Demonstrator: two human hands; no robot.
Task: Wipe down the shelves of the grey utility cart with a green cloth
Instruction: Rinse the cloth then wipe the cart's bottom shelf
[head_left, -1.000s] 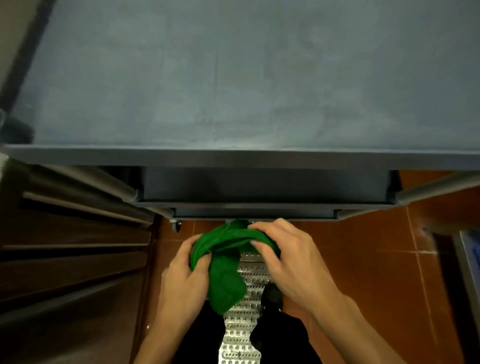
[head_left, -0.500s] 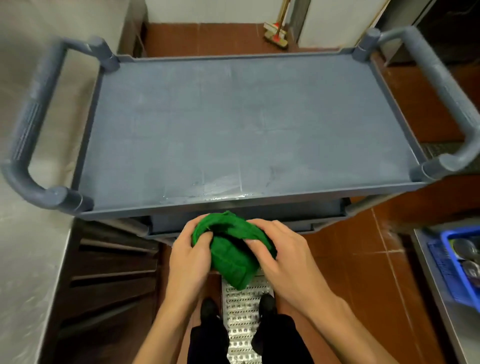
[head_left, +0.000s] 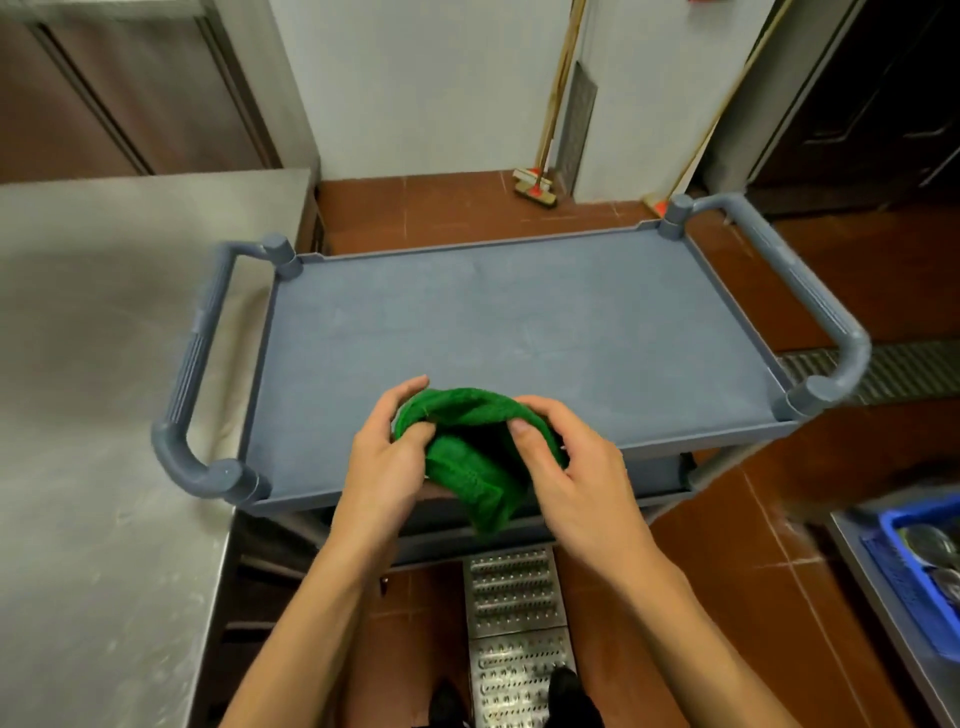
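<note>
Grips bunched green cloth (head_left: 470, 457) in both hands, just above near edge of top shelf (head_left: 519, 322) of grey utility cart (head_left: 737, 439). Pinches cloth's left side with left hand (head_left: 382, 467), thumb on the front, fingers (head_left: 405, 395) curled round the back. Clamps cloth's right side with right hand (head_left: 576, 483), thumb (head_left: 524, 436) pressed into the top fold, other fingers wrapped round the far side. Lets cloth's lower end hang down in front of the cart's front rim. Cannot tell whether cloth touches the shelf. Stands at cart's long side, dark shoes (head_left: 447, 701) at bottom of view, by a perforated metal floor grate (head_left: 511, 597) on red tile floor (head_left: 727, 571). Shows curved grey handles at both short ends of cart: left handle (head_left: 189, 374), right handle (head_left: 810, 296). Shows part of a lower shelf (head_left: 660, 475) under the top one. Shows steel counter (head_left: 93, 364) just beside cart on the left. Shows blue crate (head_left: 914, 561) with metal items at right edge, well apart from cart. Shows broom (head_left: 537, 187) leaning on white wall beyond cart.
</note>
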